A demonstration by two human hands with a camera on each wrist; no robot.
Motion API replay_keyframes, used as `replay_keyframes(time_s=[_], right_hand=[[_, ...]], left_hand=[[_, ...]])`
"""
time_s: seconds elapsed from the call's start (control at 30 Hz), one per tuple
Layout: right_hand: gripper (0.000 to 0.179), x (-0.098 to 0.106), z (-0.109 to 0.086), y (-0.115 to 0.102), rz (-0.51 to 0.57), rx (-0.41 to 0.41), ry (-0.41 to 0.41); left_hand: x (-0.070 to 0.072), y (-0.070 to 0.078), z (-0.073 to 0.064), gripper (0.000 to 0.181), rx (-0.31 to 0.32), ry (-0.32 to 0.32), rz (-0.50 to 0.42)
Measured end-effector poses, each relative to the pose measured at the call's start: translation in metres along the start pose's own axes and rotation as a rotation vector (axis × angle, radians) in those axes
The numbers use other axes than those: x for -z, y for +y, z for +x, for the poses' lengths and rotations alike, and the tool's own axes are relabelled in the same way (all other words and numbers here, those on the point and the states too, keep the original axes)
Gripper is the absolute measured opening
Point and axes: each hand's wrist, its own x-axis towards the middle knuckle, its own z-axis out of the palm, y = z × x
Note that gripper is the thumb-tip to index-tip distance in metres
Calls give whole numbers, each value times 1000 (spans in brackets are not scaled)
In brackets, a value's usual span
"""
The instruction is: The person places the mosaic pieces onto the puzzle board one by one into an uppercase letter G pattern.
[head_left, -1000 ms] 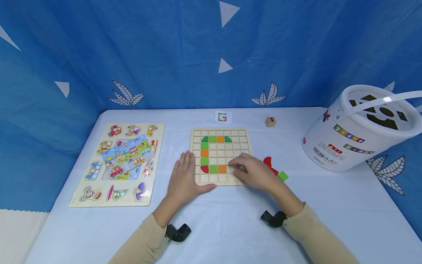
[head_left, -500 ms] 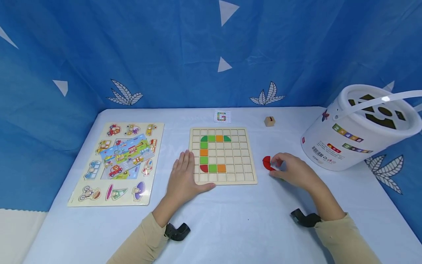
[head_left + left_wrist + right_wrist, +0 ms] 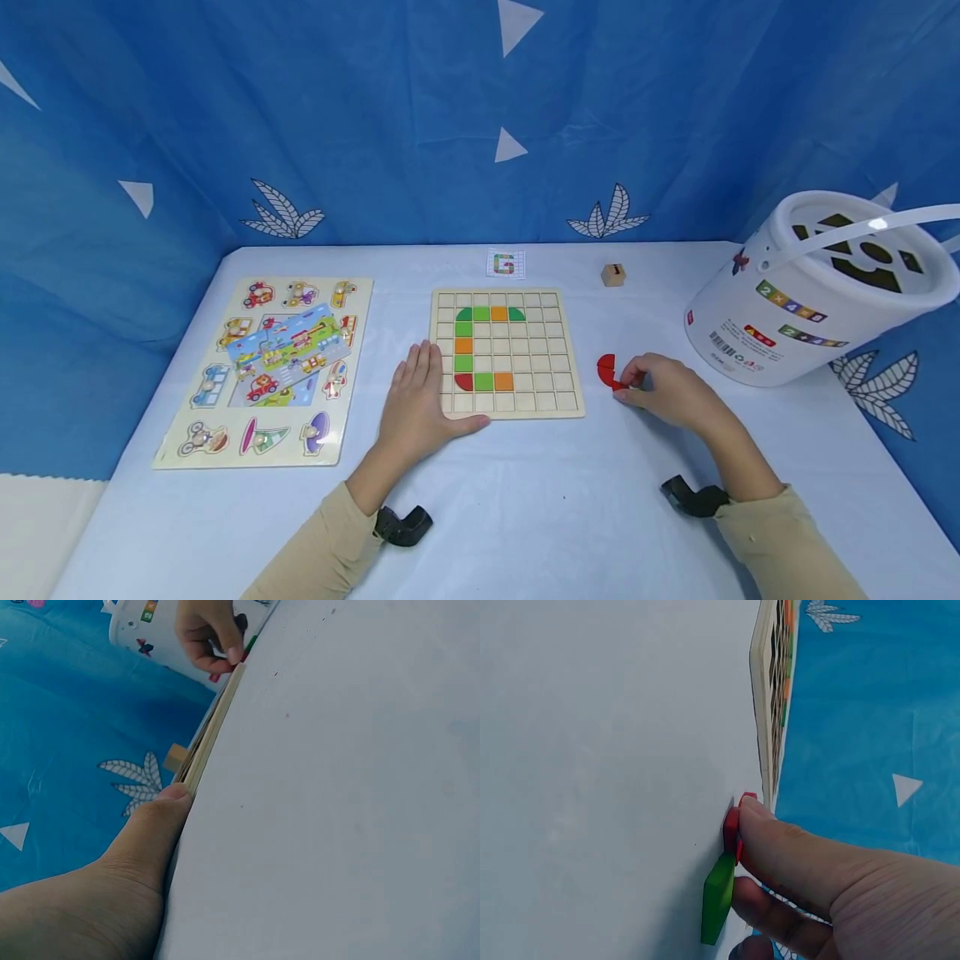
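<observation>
My left hand [image 3: 415, 408] lies with straight fingers at the left edge of the wooden grid board [image 3: 543, 404], its thumb along the front edge. Green, orange and red tiles [image 3: 464, 382] form a C shape on the board. Beyond the board's right side, my right hand [image 3: 667, 389] pinches a red tile [image 3: 732, 831] between thumb and index finger, low over the table. Just left of these fingertips lie red quarter-round tiles [image 3: 606, 371]. A green square tile [image 3: 718, 900] sits beneath the hand in the right wrist view; the hand hides it in the head view.
A small pattern card [image 3: 506, 264] and a wooden die [image 3: 613, 275] lie behind the board. To the left is a vehicle puzzle board [image 3: 330, 446] with picture cards on it. A white lidded bucket [image 3: 735, 333] stands at the right.
My right hand has gone from the grid board out to the loose tiles on the right, and its thumb and index finger have closed together there. My left hand has stayed in place.
</observation>
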Motion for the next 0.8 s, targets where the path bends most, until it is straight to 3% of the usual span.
replay_keyframes(time_s=[0.27, 0.5, 0.8], right_hand=[[17, 2, -2, 4, 58, 93, -46], [22, 2, -5, 3, 38, 48, -6], [22, -2, -3, 4, 44, 65, 0]], left_hand=[[1, 1, 0, 130, -4, 2, 6], [2, 1, 0, 130, -4, 2, 5], [2, 1, -1, 130, -4, 2, 0]])
